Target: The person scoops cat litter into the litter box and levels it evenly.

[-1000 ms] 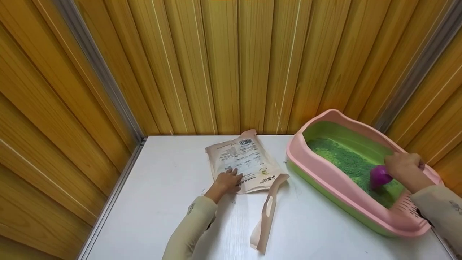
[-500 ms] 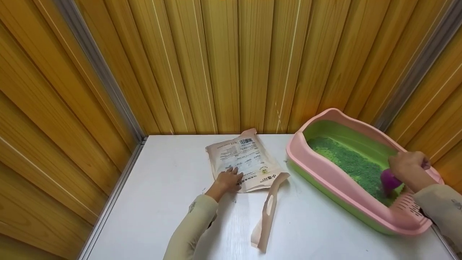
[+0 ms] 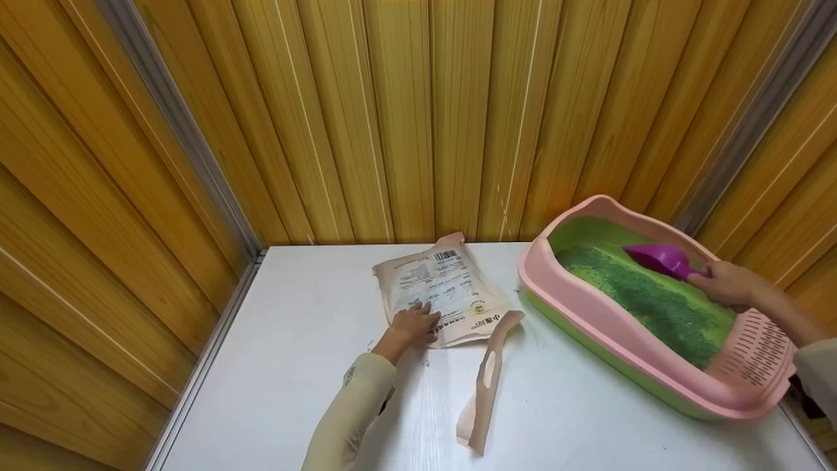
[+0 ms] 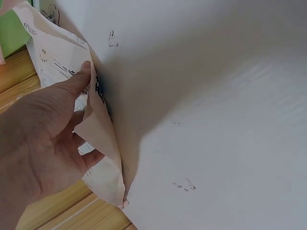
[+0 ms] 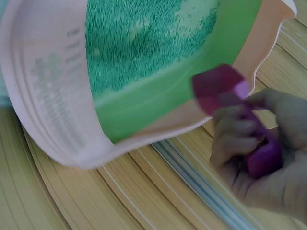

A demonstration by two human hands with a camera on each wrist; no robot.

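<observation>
In the head view my left hand [image 3: 415, 324] rests on the near edge of a flat beige paper bag [image 3: 431, 275] printed with text and a barcode. The left wrist view has a loose flap of the bag [image 4: 98, 129] covering part of the fingers, with the thumb at the bag's edge. My right hand [image 3: 726, 286] grips the handle of a purple scoop [image 3: 660, 258], fingers curled round it in the right wrist view. The scoop is over the far side of a litter box [image 3: 582, 311], pink-rimmed and green inside. Green granules [image 3: 641, 301] cover much of its floor.
A torn beige paper strip [image 3: 485, 392] with an oval hole lies on the white table [image 3: 294, 366], right of my left arm. Wood-look walls [image 3: 392, 118] stand behind and at the sides. A slotted pink panel [image 3: 755, 347] forms the box's near right end.
My right hand has drawn the scoop up from the granules at the near end and swung it toward the box's far side, its tip now pointing left. The left hand stays put.
</observation>
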